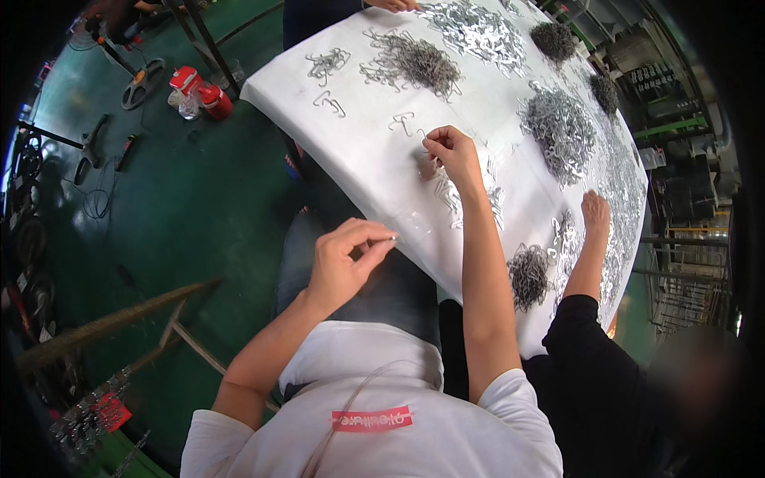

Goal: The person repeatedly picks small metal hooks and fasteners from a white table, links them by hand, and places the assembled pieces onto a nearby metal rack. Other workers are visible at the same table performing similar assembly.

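Red containers [213, 101] stand on the green floor [199, 191] at left. Rightward, a few loose grey hooks [328, 103] lie near the edge of the white-covered desk [358, 151]. The left hand [339, 259] is raised by that edge, thumb and forefinger pinching a small shiny piece [394, 237], mostly hidden. Farther right, over the desk, the right hand [454, 155] has its fingertips pressed together on a thin wire hook [421, 132]. Silver pieces [448, 195] lie on both sides of its forearm. Next come a dark heap [528, 277], a larger grey heap [558, 135] and a co-worker's hand [594, 213] among metal pieces.
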### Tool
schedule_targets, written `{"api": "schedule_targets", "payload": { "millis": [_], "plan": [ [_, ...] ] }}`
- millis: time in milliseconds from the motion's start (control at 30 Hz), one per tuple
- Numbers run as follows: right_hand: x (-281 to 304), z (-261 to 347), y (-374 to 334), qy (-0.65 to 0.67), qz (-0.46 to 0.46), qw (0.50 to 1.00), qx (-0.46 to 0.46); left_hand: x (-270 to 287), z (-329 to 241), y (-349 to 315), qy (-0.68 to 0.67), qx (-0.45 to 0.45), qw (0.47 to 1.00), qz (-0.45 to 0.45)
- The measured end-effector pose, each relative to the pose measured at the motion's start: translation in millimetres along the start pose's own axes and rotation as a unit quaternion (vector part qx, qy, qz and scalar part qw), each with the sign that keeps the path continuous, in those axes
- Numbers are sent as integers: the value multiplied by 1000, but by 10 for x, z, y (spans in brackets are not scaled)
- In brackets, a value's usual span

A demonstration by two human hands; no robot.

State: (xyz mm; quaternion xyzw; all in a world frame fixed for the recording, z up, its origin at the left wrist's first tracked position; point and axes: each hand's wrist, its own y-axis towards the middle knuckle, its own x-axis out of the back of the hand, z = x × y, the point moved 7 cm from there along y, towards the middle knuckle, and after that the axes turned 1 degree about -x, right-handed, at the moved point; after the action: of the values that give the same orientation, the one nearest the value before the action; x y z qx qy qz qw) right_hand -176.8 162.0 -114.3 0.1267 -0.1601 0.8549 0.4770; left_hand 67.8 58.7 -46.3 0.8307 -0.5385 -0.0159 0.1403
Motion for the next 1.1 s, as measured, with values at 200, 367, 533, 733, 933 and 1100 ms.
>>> {"api": "schedule_targets", "payload": {
  "millis": [200,367,533,733,933,1100],
  "plan": [
    [-147,378,-1154,267,-11,963,-38,-57,-11,-44,16,-13,1000,-9],
    [-328,574,-1826,338,18,940,-52,-70,-46,-101,26,0,1000,-7],
    [-374,511,-1881,334,-9,942,-33,-84,-140,-106,30,-24,999,-7],
    [-349,531,-1899,325,-48,944,32,-106,-162,-94,37,-45,998,-11],
    [-280,534,-1922,280,-45,958,41,-153,-90,-88,38,-33,999,-7],
    [-293,456,-1882,298,-42,953,23,-198,-21,-66,44,-11,999,-11]
  ]
}}
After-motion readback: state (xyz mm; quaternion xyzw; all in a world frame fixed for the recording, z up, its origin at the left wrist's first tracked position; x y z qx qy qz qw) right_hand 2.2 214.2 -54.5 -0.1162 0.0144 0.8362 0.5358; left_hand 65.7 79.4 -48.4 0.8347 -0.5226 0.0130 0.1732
